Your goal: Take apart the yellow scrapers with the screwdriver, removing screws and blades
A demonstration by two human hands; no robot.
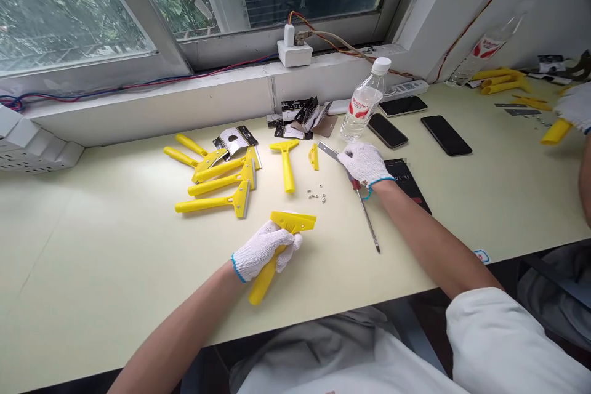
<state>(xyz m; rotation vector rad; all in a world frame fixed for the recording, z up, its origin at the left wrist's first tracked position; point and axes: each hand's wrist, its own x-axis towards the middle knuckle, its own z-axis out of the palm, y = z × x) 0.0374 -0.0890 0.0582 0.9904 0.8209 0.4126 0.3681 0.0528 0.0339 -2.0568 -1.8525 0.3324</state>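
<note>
In a white knitted glove, my left hand (266, 247) is closed around the handle of a yellow scraper (262, 283), its head tilted up to the right and bare of a blade. My gloved right hand (366, 163) reaches forward, fingertips together at the end of a flat metal scraper blade (327, 150). Beneath that hand lies a screwdriver (368, 220), its red handle partly covered. Between the hands are several small screws and nuts (316, 196). Beyond them rest a yellow scraper handle (287, 166) and a small yellow clamp plate (314, 157).
Several yellow scrapers with blades (215, 202) lie at left. Black-and-white packaging (300, 118) sits by the sill beside a water bottle (364, 104). Phones (446, 135) lie at right, one (409, 183) under my right forearm. Another person's gloved hand (575, 108) holds a yellow handle at far right.
</note>
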